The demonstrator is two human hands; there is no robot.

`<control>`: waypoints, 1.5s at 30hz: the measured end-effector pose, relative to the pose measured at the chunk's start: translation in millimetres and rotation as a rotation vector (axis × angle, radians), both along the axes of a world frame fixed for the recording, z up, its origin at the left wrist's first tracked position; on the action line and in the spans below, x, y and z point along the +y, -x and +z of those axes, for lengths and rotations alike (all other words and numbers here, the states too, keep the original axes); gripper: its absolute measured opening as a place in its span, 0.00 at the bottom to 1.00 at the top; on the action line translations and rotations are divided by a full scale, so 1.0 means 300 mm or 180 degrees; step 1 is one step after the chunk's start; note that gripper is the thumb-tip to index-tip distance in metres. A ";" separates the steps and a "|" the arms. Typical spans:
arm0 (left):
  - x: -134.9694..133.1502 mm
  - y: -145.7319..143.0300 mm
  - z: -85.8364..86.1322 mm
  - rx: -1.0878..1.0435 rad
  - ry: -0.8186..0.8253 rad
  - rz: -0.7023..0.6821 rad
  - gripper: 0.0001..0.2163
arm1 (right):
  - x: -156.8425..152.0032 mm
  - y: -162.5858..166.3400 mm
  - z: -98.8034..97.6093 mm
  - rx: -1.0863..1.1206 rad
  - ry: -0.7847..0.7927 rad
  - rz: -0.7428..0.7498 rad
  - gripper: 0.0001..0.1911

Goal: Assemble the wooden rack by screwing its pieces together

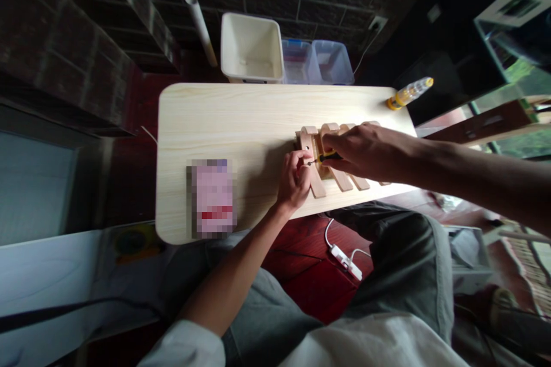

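On the table's right half lies a wooden piece with several curved slats (318, 186) set side by side on a frame. My right hand (355, 149) is closed round a screwdriver (329, 156) with a yellow and black handle, its shaft pointing left at the leftmost slat. By the screwdriver's tip, my left hand (296, 178) has its fingers curled together against that slat. Whatever sits between those fingertips is too small to make out. A round metal spot (307, 148) shows on the slat just above them. My right hand and forearm partly cover the slats farther right.
The pale wooden table (215, 120) bears a blurred pink packet (214, 198) at left and a clear yellow-ended bottle-shaped item (410, 93) at the back right corner. Behind stand a cream bin (252, 46) and clear plastic boxes (331, 60). A power strip (345, 262) lies on the floor.
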State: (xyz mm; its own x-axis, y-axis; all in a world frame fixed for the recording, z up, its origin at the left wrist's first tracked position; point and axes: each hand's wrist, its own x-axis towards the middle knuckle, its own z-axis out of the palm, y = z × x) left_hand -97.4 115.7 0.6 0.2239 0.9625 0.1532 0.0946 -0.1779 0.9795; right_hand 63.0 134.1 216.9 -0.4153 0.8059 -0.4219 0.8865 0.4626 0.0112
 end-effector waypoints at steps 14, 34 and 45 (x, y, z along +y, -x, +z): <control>0.003 0.001 0.006 0.0001 -0.0012 -0.0020 0.13 | 0.029 0.072 0.069 -0.0345 0.0236 0.0310 0.19; 0.003 -0.002 0.003 0.0028 -0.0019 -0.0003 0.11 | 0.026 0.043 0.065 -0.0504 0.0317 0.0437 0.19; -0.002 -0.001 -0.007 0.0093 -0.0114 0.0003 0.12 | -0.005 0.049 0.006 -0.0280 0.0019 -0.0184 0.13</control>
State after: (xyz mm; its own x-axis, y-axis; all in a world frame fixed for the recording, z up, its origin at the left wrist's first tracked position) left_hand -97.2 115.1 -1.6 0.2279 0.9567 0.1811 0.1231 -0.2129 0.9693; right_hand 48.4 132.7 218.7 -0.3293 0.8249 -0.4594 0.9074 0.4110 0.0876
